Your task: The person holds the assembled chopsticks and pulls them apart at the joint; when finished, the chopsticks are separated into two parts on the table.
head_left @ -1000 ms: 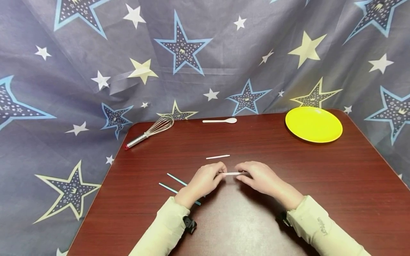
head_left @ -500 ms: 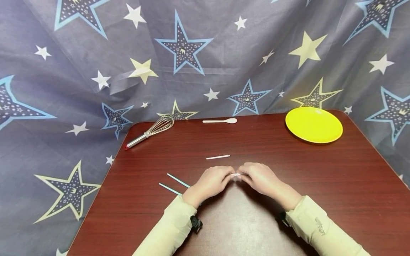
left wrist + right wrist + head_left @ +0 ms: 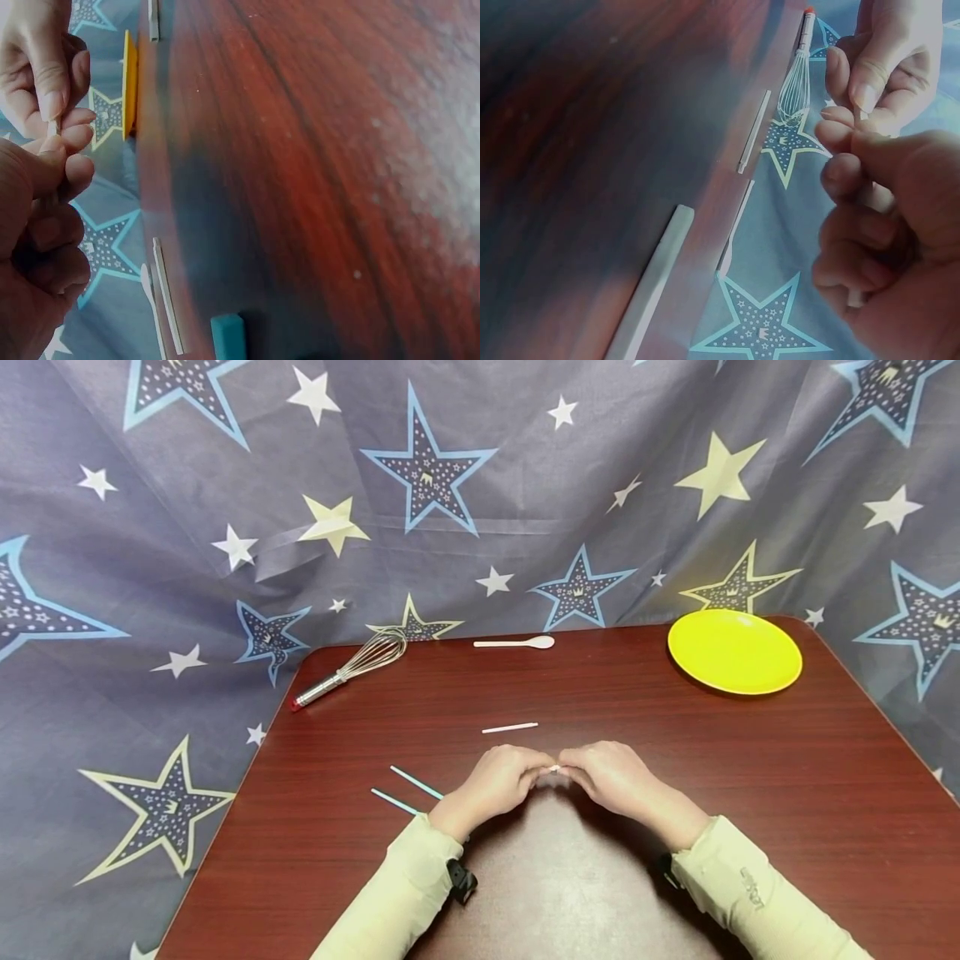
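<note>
My left hand (image 3: 510,777) and right hand (image 3: 618,781) meet fingertip to fingertip above the middle of the table. Each pinches a thin white stick (image 3: 52,129) between thumb and fingers. Only a short bit of white shows between the fingertips; the fingers hide the rest, and I cannot tell whether it is one piece or two. Just beyond the hands lies another short white stick (image 3: 510,727). Two light-blue sticks (image 3: 395,802) lie side by side at the left, partly covered by my left wrist. In the right wrist view a pale stick (image 3: 651,281) lies on the table.
Along the back of the brown table (image 3: 750,793) are a wire whisk (image 3: 352,668) at the left and a white spoon (image 3: 513,643) in the middle. A yellow plate (image 3: 735,652) sits at the back right. Behind hangs a grey star-patterned cloth (image 3: 517,502).
My left hand has moved right until its fingertips meet those of the right hand. The white length showing between them has shrunk to a small bit. The right hand has hardly shifted.
</note>
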A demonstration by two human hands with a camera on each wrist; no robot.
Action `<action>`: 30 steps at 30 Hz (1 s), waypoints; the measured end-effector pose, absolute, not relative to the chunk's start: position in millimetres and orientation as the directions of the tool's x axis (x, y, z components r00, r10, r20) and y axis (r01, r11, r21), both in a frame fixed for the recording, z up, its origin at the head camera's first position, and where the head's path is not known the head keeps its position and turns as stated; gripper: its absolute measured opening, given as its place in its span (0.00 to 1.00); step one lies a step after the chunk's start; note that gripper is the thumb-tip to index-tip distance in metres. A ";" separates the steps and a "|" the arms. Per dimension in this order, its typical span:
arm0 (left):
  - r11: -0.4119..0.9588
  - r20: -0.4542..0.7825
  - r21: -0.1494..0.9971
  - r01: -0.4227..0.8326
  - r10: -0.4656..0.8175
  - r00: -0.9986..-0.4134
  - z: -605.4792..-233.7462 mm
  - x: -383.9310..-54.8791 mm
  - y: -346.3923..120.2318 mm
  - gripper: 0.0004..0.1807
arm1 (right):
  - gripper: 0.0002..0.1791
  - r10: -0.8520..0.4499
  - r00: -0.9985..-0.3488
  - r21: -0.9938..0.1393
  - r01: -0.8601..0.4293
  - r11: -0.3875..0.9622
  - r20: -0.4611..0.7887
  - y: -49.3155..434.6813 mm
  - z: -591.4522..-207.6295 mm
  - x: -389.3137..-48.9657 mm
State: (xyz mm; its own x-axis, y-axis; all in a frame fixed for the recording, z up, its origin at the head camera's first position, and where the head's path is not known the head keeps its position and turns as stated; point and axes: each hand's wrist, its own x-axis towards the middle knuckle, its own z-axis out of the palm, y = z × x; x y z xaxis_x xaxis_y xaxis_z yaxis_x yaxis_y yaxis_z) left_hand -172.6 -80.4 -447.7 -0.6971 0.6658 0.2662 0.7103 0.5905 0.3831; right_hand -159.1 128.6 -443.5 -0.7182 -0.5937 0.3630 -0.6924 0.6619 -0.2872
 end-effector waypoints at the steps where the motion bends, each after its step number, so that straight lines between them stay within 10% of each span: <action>1: 0.586 0.269 0.394 0.708 0.664 -0.698 -447.8 -173.1 -81.0 0.09 | 0.15 -0.593 -0.715 -0.286 -0.695 0.660 0.371 128.8 -443.2 -159.5; 30: 0.515 0.312 0.426 0.744 0.688 -0.655 -449.8 -176.4 -82.8 0.09 | 0.07 -0.650 -0.648 -0.286 -0.760 0.583 0.397 138.2 -439.6 -163.5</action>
